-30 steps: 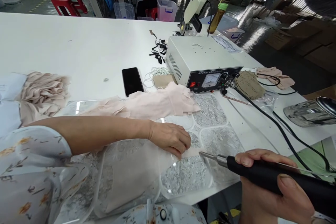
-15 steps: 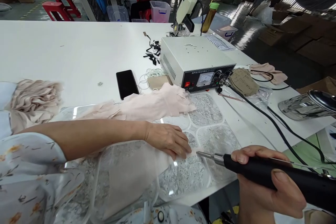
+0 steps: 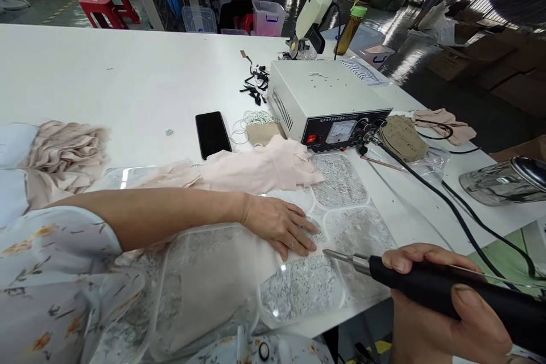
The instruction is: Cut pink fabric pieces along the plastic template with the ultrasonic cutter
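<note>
My left hand lies palm down with its fingers spread, pressing the narrow end of a thin pale beige fabric piece onto a clear marbled mat. My right hand is wrapped round the black handle of a corded handheld ultrasonic cutter. Its slim metal tip points left, close to my left fingertips, by the fabric's end; whether it touches the cloth I cannot tell. Beyond my left forearm lies a heap of pale pink fabric pieces.
The control box sits behind the mat, its cable running right. A black phone, folded fabric stacks, a clear jar and a bottle also stand or lie on the white table. A person in red sits farther back.
My left fingers have spread and flattened on the fabric. My right hand and the cutter appear slightly lower and farther right, while the whole view has also shifted a little.
</note>
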A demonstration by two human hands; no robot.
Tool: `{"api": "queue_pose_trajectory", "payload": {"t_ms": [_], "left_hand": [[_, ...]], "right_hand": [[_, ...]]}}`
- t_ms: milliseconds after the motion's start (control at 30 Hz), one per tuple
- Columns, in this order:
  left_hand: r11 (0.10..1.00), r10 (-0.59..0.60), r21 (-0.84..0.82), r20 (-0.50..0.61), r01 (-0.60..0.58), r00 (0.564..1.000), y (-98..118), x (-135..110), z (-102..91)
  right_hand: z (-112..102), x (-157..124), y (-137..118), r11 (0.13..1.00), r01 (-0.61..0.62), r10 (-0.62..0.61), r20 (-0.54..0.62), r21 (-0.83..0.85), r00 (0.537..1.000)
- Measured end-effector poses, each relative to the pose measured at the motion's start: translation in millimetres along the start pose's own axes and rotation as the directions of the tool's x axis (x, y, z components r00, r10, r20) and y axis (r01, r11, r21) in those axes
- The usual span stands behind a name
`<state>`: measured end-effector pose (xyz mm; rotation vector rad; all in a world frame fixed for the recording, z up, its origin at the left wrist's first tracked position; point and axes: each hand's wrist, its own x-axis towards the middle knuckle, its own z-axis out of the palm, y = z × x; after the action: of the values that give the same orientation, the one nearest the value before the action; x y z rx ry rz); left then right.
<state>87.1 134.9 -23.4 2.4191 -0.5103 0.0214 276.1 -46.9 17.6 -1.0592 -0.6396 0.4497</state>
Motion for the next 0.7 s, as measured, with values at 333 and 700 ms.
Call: {"api": "queue_pose_trajectory", "payload": {"t_ms": [333,700], "left_hand": [[0.992,-0.095,-0.079,0.067,0.100,0.993,7.7,-0.2,-5.2],[0.966,-0.101,-0.247,-0.064,0.082,0.993,9.2,-0.4,-4.8]], "right_hand": [[3.0,0.2,0.5,1.000,0.008,-0.008,0.032,-0.011,0.999],[3.5,0.2,0.9,1.000,0.019,-0.019,0.040,-0.015,0.999]]}}
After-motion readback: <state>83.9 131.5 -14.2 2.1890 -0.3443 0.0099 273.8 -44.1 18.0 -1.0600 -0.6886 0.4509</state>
